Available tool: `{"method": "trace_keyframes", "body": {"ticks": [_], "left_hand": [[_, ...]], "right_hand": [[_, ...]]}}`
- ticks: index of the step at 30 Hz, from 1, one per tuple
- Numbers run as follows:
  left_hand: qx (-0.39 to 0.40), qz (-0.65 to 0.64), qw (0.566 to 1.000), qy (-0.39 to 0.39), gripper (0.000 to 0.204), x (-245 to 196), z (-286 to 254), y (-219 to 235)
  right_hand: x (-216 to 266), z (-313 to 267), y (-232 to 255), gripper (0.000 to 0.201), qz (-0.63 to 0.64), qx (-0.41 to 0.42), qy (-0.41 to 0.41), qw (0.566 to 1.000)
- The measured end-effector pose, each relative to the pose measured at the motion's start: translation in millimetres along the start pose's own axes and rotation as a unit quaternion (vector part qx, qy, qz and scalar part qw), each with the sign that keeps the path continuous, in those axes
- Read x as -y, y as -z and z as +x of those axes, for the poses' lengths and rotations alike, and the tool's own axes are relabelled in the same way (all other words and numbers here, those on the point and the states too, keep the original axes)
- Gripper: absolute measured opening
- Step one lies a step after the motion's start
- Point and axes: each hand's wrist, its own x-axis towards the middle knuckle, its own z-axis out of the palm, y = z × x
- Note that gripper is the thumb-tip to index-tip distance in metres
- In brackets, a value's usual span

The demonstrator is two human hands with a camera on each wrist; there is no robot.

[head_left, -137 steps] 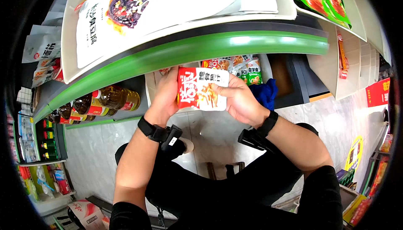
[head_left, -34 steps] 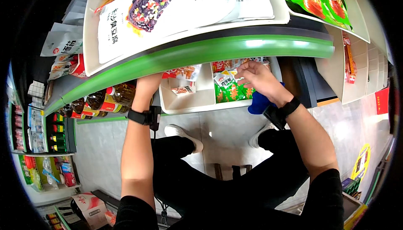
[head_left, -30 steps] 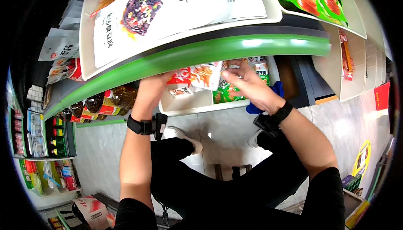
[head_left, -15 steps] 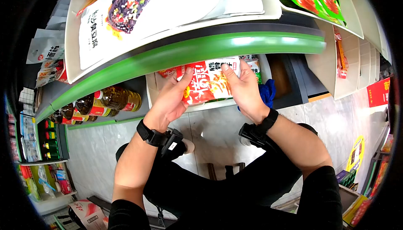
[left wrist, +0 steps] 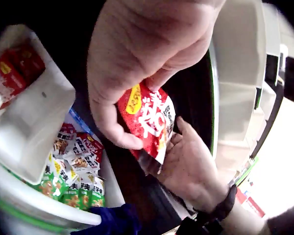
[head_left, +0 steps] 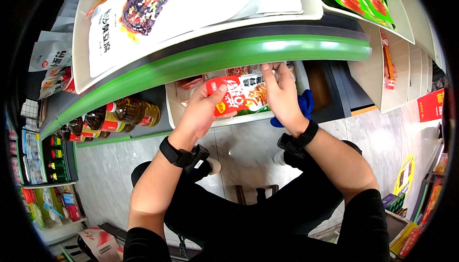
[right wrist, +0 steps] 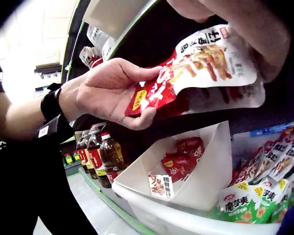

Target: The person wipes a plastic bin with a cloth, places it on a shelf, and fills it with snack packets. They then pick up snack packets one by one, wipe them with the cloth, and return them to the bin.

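Red-and-white snack packets point(head_left: 234, 94) are stretched between both hands, below the green shelf edge. Two of them show, one over the other, in the right wrist view point(right wrist: 206, 73). My left hand point(head_left: 197, 111) grips their red end, thumb on top and fingers curled beneath. At the white end my right hand point(head_left: 285, 100) holds on with thumb and fingers, covering that corner. Beneath the hands is a white bin point(right wrist: 215, 147). Its left part holds red packets point(right wrist: 183, 159) and a small picture card point(right wrist: 160, 186); the other part holds green-and-white packets point(right wrist: 242, 200) and red ones.
A green-edged shelf point(head_left: 215, 52) with a tray of large white pouches point(head_left: 191, 9) overhangs the hands. Oil bottles point(head_left: 131, 111) stand left of the bin. A blue cloth point(head_left: 305, 105) hangs at its right front corner. White dividers point(head_left: 377, 71) stand further right.
About a second ago the right hand came back from the bin's right part to the packets held in the left. Since then, the packets have come nearer, and the right hand has turned over their white end.
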Motion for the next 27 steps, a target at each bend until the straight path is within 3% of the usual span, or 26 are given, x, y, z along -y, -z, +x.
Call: {"method": "trace_keyframes", "body": {"ticks": [1,4,5,6,8,12,13,16,20,21,24,27], "left_hand": [[-0.002,-0.016,1.000,-0.001,0.028,3.0,-1.0,-2.2],[0.031,-0.103,0.994,0.024,0.027,2.6,-6.9,-8.8],[0.056,-0.110,0.991,0.043,0.028,3.5,-6.8,-5.1],[0.070,-0.135,0.987,0.046,0.029,6.0,-5.5,-4.6],[0.097,-0.186,0.976,0.051,0.031,11.4,-2.2,-3.9],[0.174,-0.179,0.965,0.080,0.036,6.5,-2.3,7.6],[0.143,-0.171,0.973,0.066,0.034,4.8,-2.8,3.0],[0.060,-0.123,0.989,0.053,0.036,5.2,3.7,3.6],[-0.035,-0.101,0.992,0.069,0.027,2.8,7.4,9.6],[-0.040,-0.085,0.993,0.065,0.027,5.5,8.8,11.2],[-0.053,-0.046,0.995,0.077,0.029,8.1,9.5,11.9],[-0.049,-0.037,0.995,0.082,0.032,8.7,10.6,14.0]], "right_hand": [[16.7,-5.2,-4.7,0.042,0.055,-0.011,-0.008,0.998],[-4.8,-2.4,-1.1,0.043,-0.010,0.021,-0.050,0.998],[-12.0,-0.6,-4.9,0.043,0.074,0.034,-0.080,0.993],[-4.3,-1.2,-5.7,0.043,0.177,0.062,-0.154,0.970],[25.1,-4.0,-5.2,0.044,0.371,0.115,-0.292,0.874],[27.7,-1.7,-5.1,0.044,0.367,0.118,-0.317,0.866],[9.9,0.2,-3.5,0.043,0.354,0.108,-0.268,0.889],[-18.1,6.4,1.9,0.041,0.216,0.101,-0.222,0.946],[7.1,2.2,14.3,0.042,0.289,0.196,-0.383,0.855],[6.5,2.6,16.1,0.038,0.285,0.255,-0.376,0.844],[-0.7,4.2,14.8,0.032,0.318,0.280,-0.359,0.832],[-0.1,7.2,15.7,0.028,0.269,0.257,-0.369,0.851]]}}
